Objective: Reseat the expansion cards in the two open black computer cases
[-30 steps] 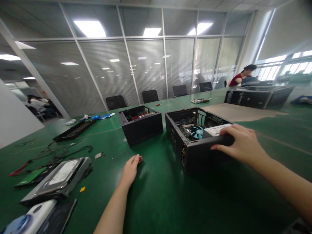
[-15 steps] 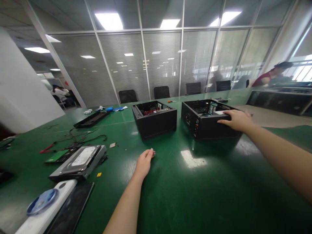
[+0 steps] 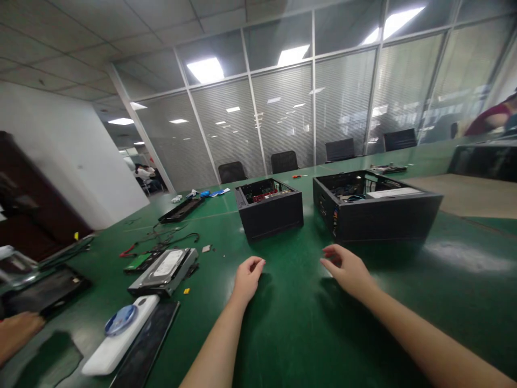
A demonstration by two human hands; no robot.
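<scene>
Black-walled, the wide case (image 3: 388, 218) sits open side up, presumably for access; the smaller case (image 3: 274, 216), left of it, likewise. Right hand (image 3: 350, 272): just before the wide case, empty, thumb and forefinger parted. Left hand (image 3: 246, 277): front-left of it, fingers curled, nothing seen held; I cannot tell how closed. Walls hide most innards. Another person's hand (image 3: 20, 331), far left of the wide case, is cut off.

Glass partition (image 3: 283, 108) — blinds, black chairs (image 3: 340, 149)
</scene>
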